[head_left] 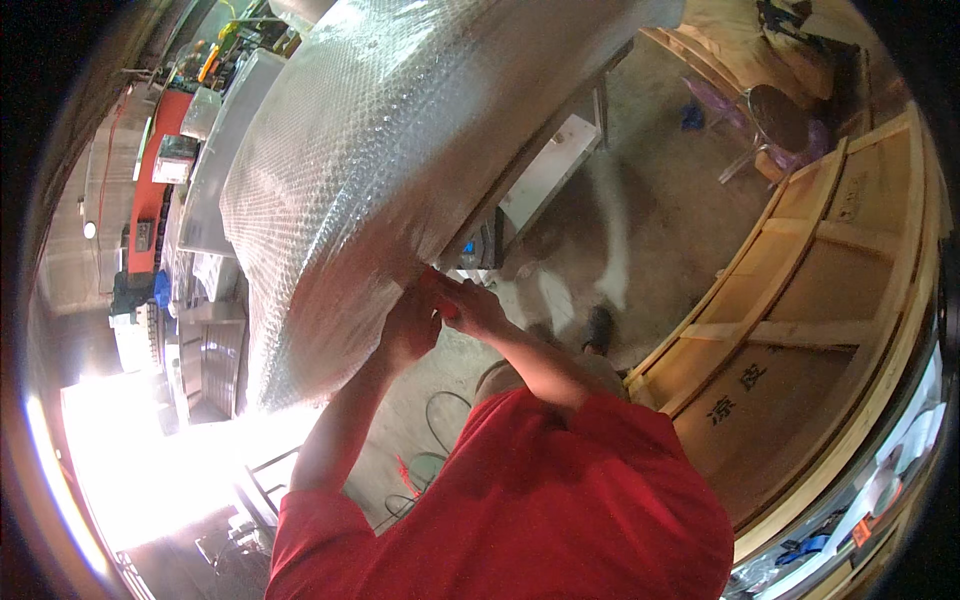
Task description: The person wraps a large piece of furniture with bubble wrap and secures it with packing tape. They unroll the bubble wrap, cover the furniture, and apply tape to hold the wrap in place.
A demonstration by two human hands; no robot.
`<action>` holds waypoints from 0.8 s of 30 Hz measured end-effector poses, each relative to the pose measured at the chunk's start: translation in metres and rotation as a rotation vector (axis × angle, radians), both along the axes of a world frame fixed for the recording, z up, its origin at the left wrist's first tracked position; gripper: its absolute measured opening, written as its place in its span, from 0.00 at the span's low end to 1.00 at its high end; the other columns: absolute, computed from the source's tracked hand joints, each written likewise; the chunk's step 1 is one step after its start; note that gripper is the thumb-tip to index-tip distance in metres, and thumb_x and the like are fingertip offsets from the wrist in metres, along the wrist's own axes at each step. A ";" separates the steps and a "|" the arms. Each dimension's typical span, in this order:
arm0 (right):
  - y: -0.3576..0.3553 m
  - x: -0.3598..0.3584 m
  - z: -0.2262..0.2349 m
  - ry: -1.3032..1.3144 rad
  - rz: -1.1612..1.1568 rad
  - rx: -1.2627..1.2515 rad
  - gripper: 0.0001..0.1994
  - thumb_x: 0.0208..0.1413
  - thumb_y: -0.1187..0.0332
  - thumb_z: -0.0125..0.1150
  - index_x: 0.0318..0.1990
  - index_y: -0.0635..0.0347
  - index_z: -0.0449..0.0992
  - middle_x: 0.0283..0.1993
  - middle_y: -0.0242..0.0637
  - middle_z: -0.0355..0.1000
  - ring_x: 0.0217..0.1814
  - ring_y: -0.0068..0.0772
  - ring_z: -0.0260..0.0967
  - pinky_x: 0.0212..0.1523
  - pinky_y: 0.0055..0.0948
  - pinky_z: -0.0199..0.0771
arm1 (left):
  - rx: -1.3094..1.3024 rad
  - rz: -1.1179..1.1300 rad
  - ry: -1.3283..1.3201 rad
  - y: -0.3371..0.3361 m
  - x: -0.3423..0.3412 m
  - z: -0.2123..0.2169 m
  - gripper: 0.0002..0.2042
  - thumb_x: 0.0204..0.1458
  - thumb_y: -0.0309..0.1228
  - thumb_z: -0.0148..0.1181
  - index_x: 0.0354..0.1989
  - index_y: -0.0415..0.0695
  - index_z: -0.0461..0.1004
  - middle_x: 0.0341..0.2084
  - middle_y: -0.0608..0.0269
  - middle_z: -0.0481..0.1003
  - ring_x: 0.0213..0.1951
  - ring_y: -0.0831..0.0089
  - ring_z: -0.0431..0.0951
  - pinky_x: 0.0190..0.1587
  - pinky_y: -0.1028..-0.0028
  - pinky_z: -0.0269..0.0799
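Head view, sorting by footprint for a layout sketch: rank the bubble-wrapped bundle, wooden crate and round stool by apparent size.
1. Bubble-wrapped bundle, though nearness to the camera inflates it.
2. Wooden crate, close behind.
3. Round stool, clearly smallest.

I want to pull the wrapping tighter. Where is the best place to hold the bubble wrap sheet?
Probably the bubble wrap sheet at its loose lower edge, coming from underneath where both hands, left hand and right hand, already meet; elsewhere it lies taut and smooth, offering no fold.
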State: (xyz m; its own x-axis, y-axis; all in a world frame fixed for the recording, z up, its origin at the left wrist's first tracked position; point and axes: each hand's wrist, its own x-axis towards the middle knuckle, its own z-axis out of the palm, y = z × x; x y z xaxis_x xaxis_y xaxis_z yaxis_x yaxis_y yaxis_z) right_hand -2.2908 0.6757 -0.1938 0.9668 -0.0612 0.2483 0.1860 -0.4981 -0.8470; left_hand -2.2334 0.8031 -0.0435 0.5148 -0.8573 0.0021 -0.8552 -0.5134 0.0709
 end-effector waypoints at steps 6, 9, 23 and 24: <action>0.009 -0.006 -0.025 0.135 0.001 -0.080 0.39 0.46 0.63 0.69 0.69 0.38 0.62 0.54 0.38 0.73 0.48 0.47 0.74 0.45 0.46 0.80 | -0.116 -0.104 0.004 0.040 0.045 -0.039 0.17 0.60 0.27 0.53 0.58 0.39 0.70 0.52 0.45 0.73 0.55 0.50 0.73 0.61 0.60 0.67; 0.015 -0.002 -0.032 0.254 -0.001 -0.023 0.39 0.46 0.62 0.68 0.70 0.41 0.62 0.61 0.37 0.72 0.52 0.50 0.74 0.48 0.48 0.80 | -0.199 0.337 0.414 0.032 0.034 -0.040 0.14 0.66 0.30 0.48 0.56 0.39 0.71 0.51 0.47 0.73 0.55 0.54 0.73 0.59 0.60 0.68; 0.042 0.017 0.000 0.418 -0.022 -0.169 0.39 0.52 0.69 0.61 0.71 0.39 0.49 0.52 0.41 0.77 0.43 0.49 0.79 0.36 0.44 0.80 | -0.552 0.603 0.947 0.002 0.007 0.008 0.18 0.71 0.40 0.43 0.56 0.40 0.71 0.51 0.55 0.73 0.52 0.65 0.71 0.60 0.64 0.65; 0.056 0.023 -0.006 0.385 -0.054 -0.202 0.33 0.53 0.68 0.61 0.65 0.41 0.55 0.50 0.41 0.78 0.43 0.47 0.80 0.34 0.42 0.80 | -0.553 0.594 0.930 0.004 0.007 0.001 0.18 0.70 0.41 0.43 0.55 0.40 0.72 0.50 0.55 0.73 0.52 0.65 0.71 0.60 0.63 0.66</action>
State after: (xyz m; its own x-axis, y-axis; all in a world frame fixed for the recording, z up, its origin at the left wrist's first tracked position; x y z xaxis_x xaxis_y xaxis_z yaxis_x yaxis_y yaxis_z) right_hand -2.2674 0.7320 -0.1996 0.9878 -0.1014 -0.1178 -0.1554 -0.6609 -0.7342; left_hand -2.2267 0.8075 -0.0424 0.8234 -0.4906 -0.2852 -0.0079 -0.5125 0.8586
